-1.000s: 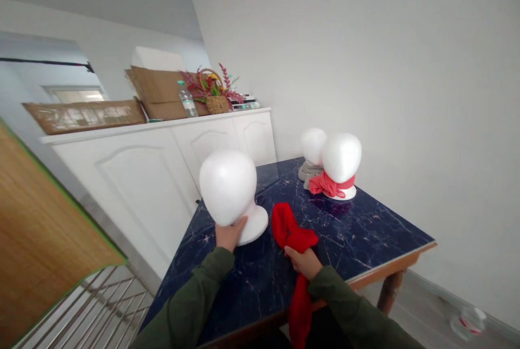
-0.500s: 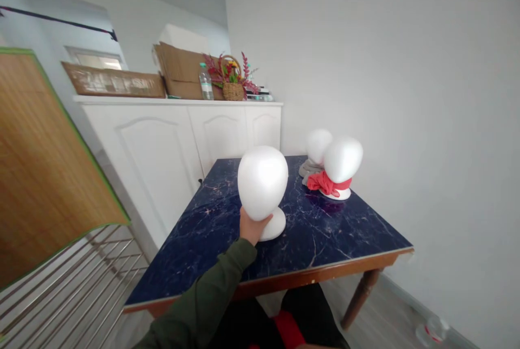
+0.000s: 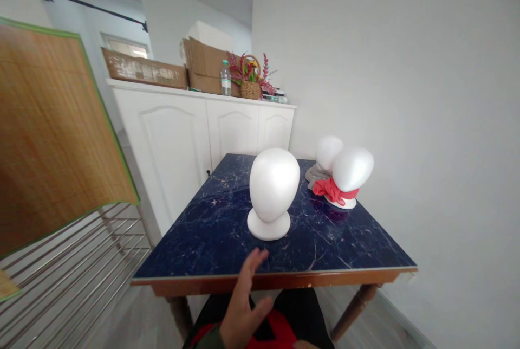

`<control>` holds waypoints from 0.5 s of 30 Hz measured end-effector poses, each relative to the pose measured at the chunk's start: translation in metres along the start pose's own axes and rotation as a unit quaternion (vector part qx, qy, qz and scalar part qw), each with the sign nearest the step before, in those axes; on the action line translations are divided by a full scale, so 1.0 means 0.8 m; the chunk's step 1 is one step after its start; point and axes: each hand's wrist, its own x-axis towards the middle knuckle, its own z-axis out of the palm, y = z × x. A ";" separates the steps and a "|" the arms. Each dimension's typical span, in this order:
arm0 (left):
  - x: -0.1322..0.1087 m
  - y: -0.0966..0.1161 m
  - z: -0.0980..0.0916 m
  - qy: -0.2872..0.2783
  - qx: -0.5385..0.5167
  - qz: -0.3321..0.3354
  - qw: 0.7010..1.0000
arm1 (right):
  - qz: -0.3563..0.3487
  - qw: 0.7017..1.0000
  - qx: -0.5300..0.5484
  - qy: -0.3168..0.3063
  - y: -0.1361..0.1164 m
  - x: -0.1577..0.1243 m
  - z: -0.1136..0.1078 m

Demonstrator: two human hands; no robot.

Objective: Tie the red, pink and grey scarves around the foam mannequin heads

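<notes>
A white foam mannequin head point(image 3: 274, 183) stands upright on its round base on the dark blue marbled table point(image 3: 211, 230). My left hand point(image 3: 246, 303) is over the table's front edge, apart from the head, with fingers stretched out and nothing in them. At the bottom edge only a sliver of my right hand point(image 3: 305, 344) shows beside red cloth point(image 3: 280, 324) on my lap; its fingers are hidden. Farther back right, a second mannequin head point(image 3: 352, 169) wears a knotted red scarf point(image 3: 332, 191). Behind it, a third head point(image 3: 328, 151) has a grey scarf point(image 3: 314, 174) around its base.
White cabinets point(image 3: 174, 137) stand beyond the table, bearing cardboard boxes point(image 3: 142, 70), a water bottle point(image 3: 226, 79) and a flower basket point(image 3: 251, 89). At left is a metal rack point(image 3: 81, 262) with a bamboo mat point(image 3: 60, 137). A bare wall point(image 3: 385, 78) borders the right.
My left hand has let go of the front mannequin head's neck and drawn back toward me, opening. The head stays standing on the table. The view has shifted slightly.
</notes>
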 end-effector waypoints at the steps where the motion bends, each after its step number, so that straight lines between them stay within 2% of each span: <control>1: -0.020 0.010 -0.004 -0.135 -0.032 0.009 0.990 | -0.002 1.000 -0.005 -0.010 -0.002 -0.006 0.000; 2: -0.035 0.021 -0.010 -0.249 -0.056 0.002 0.967 | -0.005 1.000 -0.010 -0.020 -0.005 -0.009 0.000; 3: -0.043 0.030 -0.017 -0.326 -0.068 -0.013 0.943 | -0.007 0.999 -0.014 -0.030 -0.008 -0.010 0.001; 4: -0.047 0.040 -0.024 -0.365 -0.065 -0.034 0.928 | -0.009 0.999 -0.018 -0.039 -0.012 -0.010 0.003; 7: -0.040 0.059 -0.045 -0.360 0.021 -0.091 0.928 | -0.015 0.997 -0.037 -0.059 -0.027 -0.011 -0.001; 10: -0.031 0.064 -0.061 -0.360 0.132 -0.095 0.918 | -0.030 0.993 -0.095 -0.056 -0.044 -0.022 -0.015; 13: -0.028 0.056 -0.078 -0.312 0.220 -0.073 0.921 | -0.023 0.987 -0.158 0.009 -0.058 -0.044 -0.034; 15: -0.028 0.049 -0.097 -0.299 0.234 -0.097 0.920 | -0.010 0.981 -0.178 0.069 -0.064 -0.060 -0.050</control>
